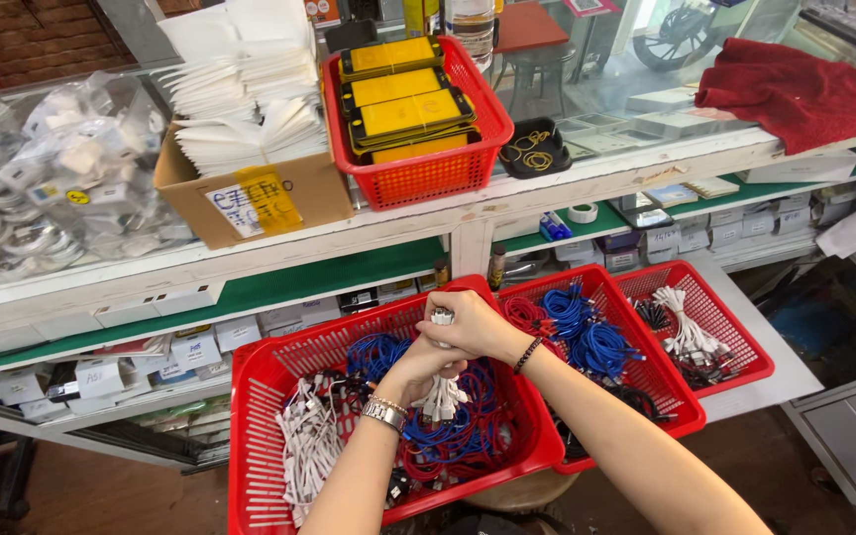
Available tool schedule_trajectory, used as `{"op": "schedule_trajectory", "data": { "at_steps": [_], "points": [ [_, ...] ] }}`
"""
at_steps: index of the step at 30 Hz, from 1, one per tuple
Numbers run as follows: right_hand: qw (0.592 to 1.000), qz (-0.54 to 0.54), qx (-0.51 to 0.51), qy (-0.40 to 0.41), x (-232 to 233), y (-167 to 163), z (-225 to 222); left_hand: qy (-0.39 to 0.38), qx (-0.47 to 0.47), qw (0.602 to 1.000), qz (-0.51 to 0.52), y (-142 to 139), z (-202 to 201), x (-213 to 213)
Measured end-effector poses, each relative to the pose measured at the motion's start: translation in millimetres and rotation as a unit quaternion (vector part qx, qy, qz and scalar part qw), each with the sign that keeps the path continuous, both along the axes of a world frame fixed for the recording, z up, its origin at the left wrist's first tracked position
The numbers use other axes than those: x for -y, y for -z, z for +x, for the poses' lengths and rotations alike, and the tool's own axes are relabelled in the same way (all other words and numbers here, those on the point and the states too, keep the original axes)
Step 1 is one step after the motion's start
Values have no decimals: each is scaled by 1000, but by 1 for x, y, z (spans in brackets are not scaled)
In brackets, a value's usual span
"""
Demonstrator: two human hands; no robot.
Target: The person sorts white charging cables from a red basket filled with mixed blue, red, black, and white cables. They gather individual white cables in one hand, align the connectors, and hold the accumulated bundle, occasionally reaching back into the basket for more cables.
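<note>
Both my hands meet over a red plastic basket [260, 396] full of white, blue and red cables. My left hand [418, 369], with a metal watch on its wrist, grips a bundle of white cables [442, 396] whose plug ends hang down. My right hand [472, 327], with a dark bead bracelet, closes on the top of the same bundle, where white connectors stick up above the fingers.
Two more red baskets [646, 396] [750, 342] of cables sit to the right. On the glass counter above stand a red basket [428, 178] of yellow packs, a cardboard box [250, 198] of white sleeves, bagged chargers [42, 178] and a red cloth [795, 94]. Shelves of small boxes run below.
</note>
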State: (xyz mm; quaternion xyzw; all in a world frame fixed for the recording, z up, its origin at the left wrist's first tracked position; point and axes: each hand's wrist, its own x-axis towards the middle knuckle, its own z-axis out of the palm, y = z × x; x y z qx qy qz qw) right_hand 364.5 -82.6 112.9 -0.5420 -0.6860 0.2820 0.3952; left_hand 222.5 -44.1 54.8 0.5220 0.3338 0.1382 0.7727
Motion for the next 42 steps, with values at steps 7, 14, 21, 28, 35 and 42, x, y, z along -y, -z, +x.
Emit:
{"op": "schedule_trajectory", "data": {
  "at_steps": [7, 14, 21, 28, 35, 42],
  "points": [
    [997, 35, 69, -29, -3, -33, 64, 140, 59, 981, 125, -27, 36, -10],
    [1000, 26, 0, -1, -1, -36, 131, 121, 123, 983, -61, -36, 72, -9],
    [998, -34, -43, 31, -3, -20, 174, 121, -10, 988, 91, -45, 111, -6],
    [990, -83, -109, 12, -1, -17, 193, 111, 112, 984, -78, -51, 127, 4],
    [999, 20, 15, 31, 2, -27, 207, -233, -38, 885, 401, -24, 150, 40],
    [996, 19, 13, 83, 9, -31, 212, -255, -122, 784, 552, -29, 176, 70]
  ]
}}
